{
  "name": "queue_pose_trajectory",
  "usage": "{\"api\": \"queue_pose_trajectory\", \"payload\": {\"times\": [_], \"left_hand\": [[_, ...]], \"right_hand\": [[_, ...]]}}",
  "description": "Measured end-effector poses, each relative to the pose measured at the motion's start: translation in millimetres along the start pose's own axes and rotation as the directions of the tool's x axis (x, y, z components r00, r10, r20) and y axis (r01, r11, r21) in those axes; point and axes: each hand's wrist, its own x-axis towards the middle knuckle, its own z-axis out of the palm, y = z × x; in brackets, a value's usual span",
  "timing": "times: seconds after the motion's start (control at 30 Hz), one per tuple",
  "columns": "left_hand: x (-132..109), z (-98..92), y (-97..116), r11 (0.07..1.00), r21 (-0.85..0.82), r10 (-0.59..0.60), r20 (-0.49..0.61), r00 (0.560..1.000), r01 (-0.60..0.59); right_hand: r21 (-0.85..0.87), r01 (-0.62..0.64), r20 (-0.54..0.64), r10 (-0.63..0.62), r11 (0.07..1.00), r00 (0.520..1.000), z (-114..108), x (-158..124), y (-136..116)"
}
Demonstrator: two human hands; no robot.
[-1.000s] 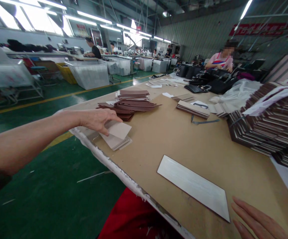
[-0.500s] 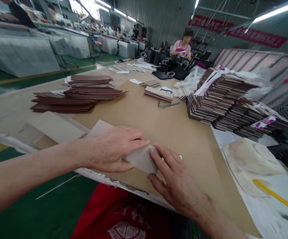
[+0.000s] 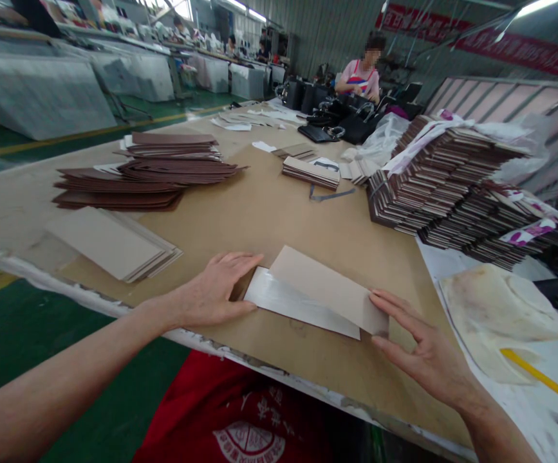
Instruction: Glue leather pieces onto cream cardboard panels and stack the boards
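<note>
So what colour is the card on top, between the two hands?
Beige card, lying over a glossy white strip; head view shows it.

Red banner: pale lettering along the far wall, too blurred to read.
Red garment: pale round emblem with characters (near the bench's front edge), not legible.
Elsewhere: no readable text.

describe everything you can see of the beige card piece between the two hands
The beige card piece is a flat, matte strip, long and four-sided, looking like thin board. It lies skewed on a glossy white piece of similar shape, covering most of it, on the brown table. The right hand touches its near right corner with its fingertips; the left hand rests flat by the left end of the pair.
</note>
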Motion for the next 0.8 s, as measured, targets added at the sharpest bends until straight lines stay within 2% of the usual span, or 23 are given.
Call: {"api": "queue_pose_trajectory", "payload": {"times": [0.17,0.4,0.8], "left_hand": [[-0.5,11.0,-3.4,0.998,-0.06,0.022,-0.037,0.999,-0.024],[-4.4,14.6,-7.7,0.995,-0.09,0.025,-0.061,0.998,-0.031],[-3.7,19.8,-14.4,0.992,-0.092,0.073,-0.101,0.992,-0.083]], "right_hand": [[-0.003,0.106,0.083,-0.106,0.994,0.991,10.7,11.0,-4.0],[-0.005,0.151,0.176,-0.147,0.989,0.973,18.3,22.2,3.9],[-0.009,0.158,0.195,-0.153,0.987,0.969,24.6,32.1,6.3]]}}
